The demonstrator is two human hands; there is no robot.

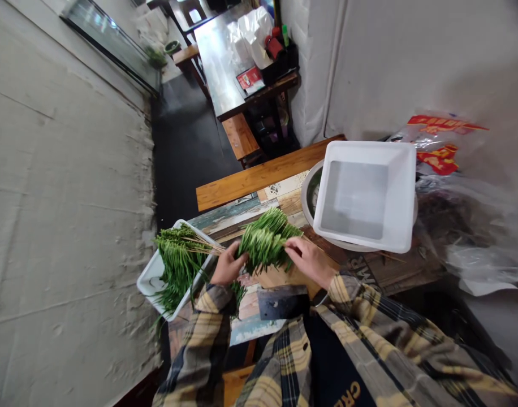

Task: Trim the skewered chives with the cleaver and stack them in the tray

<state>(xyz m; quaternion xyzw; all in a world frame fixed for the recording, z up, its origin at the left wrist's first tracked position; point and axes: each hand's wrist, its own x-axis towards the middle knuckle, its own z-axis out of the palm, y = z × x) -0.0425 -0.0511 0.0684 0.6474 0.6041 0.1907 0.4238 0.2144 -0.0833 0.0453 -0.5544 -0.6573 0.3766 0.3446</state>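
My left hand is closed around the thin sticks of skewered chives, which look like cut green stalks packed side by side. At the bundle's right end, my right hand pinches the greens between thumb and fingers. Left of my hands, a white tray holds more skewered greens, their bare sticks pointing toward my left hand. Under the bundle lies a wooden cutting board, partly hidden. A cleaver with a dark, broad blade rests close to my body. Some loose greens show beside my left wrist.
A white plastic bin sits over a round bowl at right. Clear plastic bags lie beyond it by the wall. A wooden bench borders the patterned table. Farther off stands another table with supplies.
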